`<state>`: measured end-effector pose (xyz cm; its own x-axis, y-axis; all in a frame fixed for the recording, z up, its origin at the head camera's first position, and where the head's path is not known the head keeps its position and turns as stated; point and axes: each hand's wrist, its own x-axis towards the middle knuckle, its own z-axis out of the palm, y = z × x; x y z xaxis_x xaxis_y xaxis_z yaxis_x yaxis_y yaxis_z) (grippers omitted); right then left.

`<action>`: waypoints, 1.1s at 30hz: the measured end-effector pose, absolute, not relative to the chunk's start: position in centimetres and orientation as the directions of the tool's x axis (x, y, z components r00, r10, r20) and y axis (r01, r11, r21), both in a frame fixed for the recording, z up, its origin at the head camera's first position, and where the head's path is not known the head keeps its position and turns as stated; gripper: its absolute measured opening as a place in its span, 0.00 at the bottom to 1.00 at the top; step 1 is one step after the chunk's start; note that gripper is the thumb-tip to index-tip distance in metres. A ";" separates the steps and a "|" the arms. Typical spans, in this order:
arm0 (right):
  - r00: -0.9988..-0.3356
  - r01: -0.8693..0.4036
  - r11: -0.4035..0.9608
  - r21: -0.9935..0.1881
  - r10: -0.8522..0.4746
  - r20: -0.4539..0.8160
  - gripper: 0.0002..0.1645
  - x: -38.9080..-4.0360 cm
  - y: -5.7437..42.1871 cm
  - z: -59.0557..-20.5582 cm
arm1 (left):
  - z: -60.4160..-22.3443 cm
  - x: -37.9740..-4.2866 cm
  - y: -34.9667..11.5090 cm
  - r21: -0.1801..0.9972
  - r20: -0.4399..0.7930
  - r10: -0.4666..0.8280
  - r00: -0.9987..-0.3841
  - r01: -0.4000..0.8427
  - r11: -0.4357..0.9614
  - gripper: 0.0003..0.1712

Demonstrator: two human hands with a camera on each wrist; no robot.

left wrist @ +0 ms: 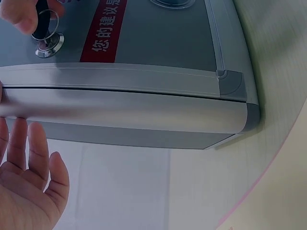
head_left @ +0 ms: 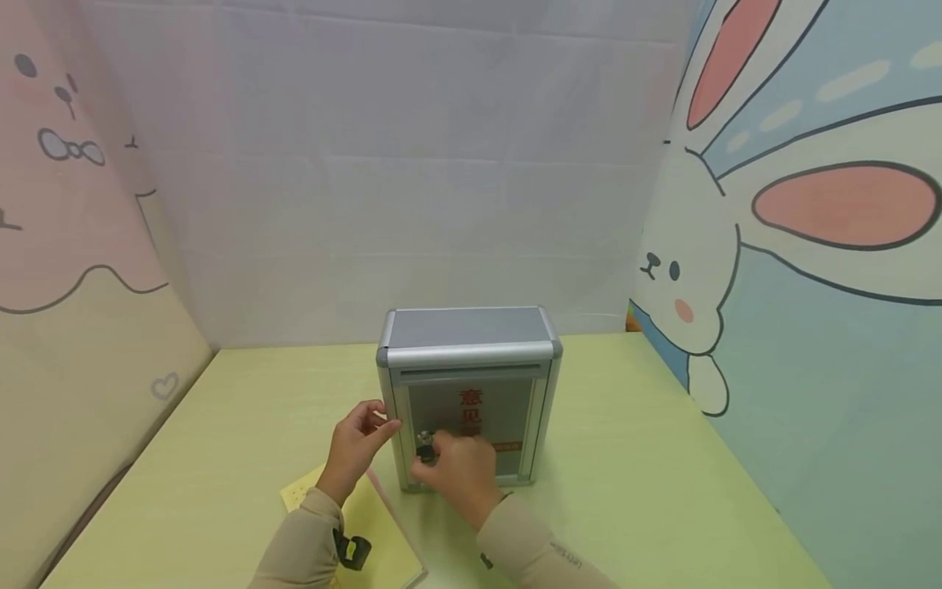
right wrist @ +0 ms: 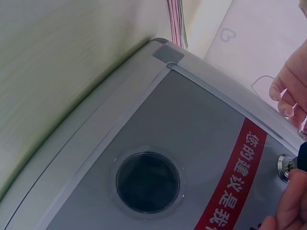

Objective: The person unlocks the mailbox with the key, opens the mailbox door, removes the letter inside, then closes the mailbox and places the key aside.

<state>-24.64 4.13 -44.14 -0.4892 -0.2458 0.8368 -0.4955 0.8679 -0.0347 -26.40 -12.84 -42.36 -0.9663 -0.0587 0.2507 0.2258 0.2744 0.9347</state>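
Observation:
A grey metal suggestion box [head_left: 471, 329] with red lettering stands upright on the table. A black-headed key [left wrist: 43, 23] sits in the round silver lock [right wrist: 283, 167] on its front panel, a ring hanging from it. My right hand [head_left: 465, 470] pinches the key head between thumb and fingers. At the box's left side, my left hand [head_left: 359, 442] touches the edge, its fingers [left wrist: 37, 143] loosely extended along the side wall in the left wrist view. A round dark window [right wrist: 147, 182] and a red strip [right wrist: 235, 179] with white characters mark the panel.
A yellow notebook or pad [head_left: 375, 532] lies on the pale green table [head_left: 648, 474] under my left forearm, with a yellow sheet [head_left: 298, 488] beside it. White cloth [head_left: 397, 180] hangs behind the box, and cartoon-printed panels [head_left: 832, 327] flank the table.

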 end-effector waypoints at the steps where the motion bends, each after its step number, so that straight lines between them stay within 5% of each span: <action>1: -0.493 -0.495 0.868 -0.038 -0.245 0.835 0.29 -24.6 4.1 -44.2 | -42.3 -26.4 -12.8 0.936 0.249 -0.061 -0.967 0.224 0.273 0.13; 33: -0.490 -0.452 0.892 0.004 -0.252 0.835 0.22 -23.9 4.3 -44.4 | -42.8 -26.4 -12.5 0.914 0.324 -0.068 -0.944 0.293 0.281 0.12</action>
<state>-23.92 4.33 -44.44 -0.4895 -0.2520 0.8348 -0.4517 0.8922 0.0044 -26.41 -12.55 -42.77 -0.9437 -0.0677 0.3238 0.2934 0.2805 0.9139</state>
